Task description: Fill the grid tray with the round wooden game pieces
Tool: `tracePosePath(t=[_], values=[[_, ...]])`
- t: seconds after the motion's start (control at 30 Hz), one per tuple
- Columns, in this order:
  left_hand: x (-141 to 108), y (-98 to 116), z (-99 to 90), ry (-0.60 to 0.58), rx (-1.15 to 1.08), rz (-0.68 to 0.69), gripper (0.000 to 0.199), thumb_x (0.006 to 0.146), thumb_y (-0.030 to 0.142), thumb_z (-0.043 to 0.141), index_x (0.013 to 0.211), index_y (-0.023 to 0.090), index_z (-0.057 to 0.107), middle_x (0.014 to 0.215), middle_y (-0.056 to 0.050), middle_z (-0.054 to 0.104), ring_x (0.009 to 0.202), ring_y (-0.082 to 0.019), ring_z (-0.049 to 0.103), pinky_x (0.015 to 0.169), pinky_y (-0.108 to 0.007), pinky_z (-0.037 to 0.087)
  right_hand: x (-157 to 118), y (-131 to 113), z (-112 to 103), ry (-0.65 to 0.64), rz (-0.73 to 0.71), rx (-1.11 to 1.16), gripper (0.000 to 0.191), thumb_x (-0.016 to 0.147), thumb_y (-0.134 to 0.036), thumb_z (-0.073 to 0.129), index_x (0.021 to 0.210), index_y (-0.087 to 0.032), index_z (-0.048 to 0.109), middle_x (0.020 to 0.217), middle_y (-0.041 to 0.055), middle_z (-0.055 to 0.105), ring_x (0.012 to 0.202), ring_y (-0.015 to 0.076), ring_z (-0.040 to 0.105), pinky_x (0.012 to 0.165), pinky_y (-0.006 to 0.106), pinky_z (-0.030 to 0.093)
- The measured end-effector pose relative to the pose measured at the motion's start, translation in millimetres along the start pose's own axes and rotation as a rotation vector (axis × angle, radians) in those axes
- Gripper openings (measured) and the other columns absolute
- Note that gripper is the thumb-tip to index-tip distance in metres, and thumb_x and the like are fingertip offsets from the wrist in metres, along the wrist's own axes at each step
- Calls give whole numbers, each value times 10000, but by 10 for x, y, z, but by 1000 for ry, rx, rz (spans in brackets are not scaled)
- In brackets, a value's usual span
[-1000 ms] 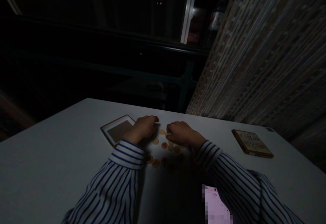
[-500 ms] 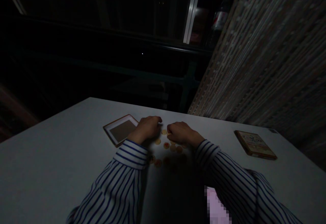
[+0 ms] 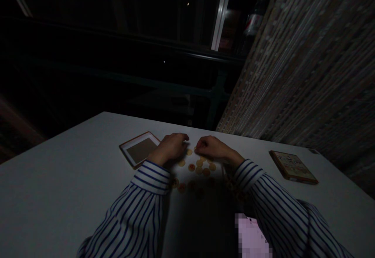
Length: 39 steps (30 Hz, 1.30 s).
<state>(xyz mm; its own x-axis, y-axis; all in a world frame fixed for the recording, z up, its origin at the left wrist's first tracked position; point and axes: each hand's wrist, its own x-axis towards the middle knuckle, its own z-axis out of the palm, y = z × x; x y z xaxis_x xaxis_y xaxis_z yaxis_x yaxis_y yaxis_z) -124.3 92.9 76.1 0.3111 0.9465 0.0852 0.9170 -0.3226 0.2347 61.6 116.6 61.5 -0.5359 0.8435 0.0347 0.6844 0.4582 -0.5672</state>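
Dim light throughout; the white tabletop (image 3: pixel 64 180) is the brightest broad surface, fading to near-black between the striped sleeves (image 3: pixel 129 215), where the nearest round game pieces (image 3: pixel 182 188) sink into shadow. Small bright specks dot the dark window (image 3: pixel 161 11). The strand curtain (image 3: pixel 293 54) looks murky and smeared, stretched toward the corner. Coarse pixel blocks mask the pale pink phone screen (image 3: pixel 252 238).

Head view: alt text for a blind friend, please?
A left hand and right hand, in striped sleeves, are by small round pieces on a white table in dim light; a shallow tray lies left, a flat box right.
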Motion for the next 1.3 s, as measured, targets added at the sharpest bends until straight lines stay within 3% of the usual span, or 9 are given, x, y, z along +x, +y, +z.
tracePosePath(t=[0.17, 0.43, 0.57, 0.8, 1.3], values=[[11, 10, 3, -28, -68, 40, 416, 747, 348, 490, 1133, 201, 544, 1131, -83, 604, 1022, -233, 557, 833, -308, 424, -7, 15, -32, 8, 62, 267, 203, 695, -286, 567, 795, -118, 621, 670, 11, 602, 556, 82, 500, 485, 186, 361], [16, 64, 21, 34, -116, 110, 428, 742, 369, 501, 1127, 188, 549, 1118, -68, 615, 1016, -212, 561, 824, -277, 413, -33, -122, -113, 40, 123, 589, 76, 674, -175, 575, 717, -121, 605, 683, -1, 617, 621, 73, 536, 610, 195, 409], [4, 124, -2, 94, -150, 122, 387, 768, 404, 470, 1080, 198, 573, 1060, -62, 639, 965, -211, 582, 779, -277, 423, -53, -142, -127, 57, 199, 624, 125, 691, -221, 583, 769, -127, 610, 657, -7, 620, 568, 69, 522, 543, 190, 389], [4, 177, -27, 161, -179, 154, 376, 781, 443, 454, 1029, 194, 589, 991, -59, 655, 917, -202, 592, 744, -269, 425, -65, -129, -135, 90, 187, 672, 156, 694, -256, 588, 770, -124, 622, 661, 5, 635, 582, 78, 538, 537, 188, 371], [25, 166, 31, 160, -184, 230, 276, 783, 354, 458, 948, 193, 609, 928, -55, 660, 876, -193, 591, 731, -266, 422, -28, -97, -82, 130, 175, 604, 220, 644, -310, 650, 758, -124, 626, 649, -3, 624, 568, 76, 521, 528, 191, 376]])
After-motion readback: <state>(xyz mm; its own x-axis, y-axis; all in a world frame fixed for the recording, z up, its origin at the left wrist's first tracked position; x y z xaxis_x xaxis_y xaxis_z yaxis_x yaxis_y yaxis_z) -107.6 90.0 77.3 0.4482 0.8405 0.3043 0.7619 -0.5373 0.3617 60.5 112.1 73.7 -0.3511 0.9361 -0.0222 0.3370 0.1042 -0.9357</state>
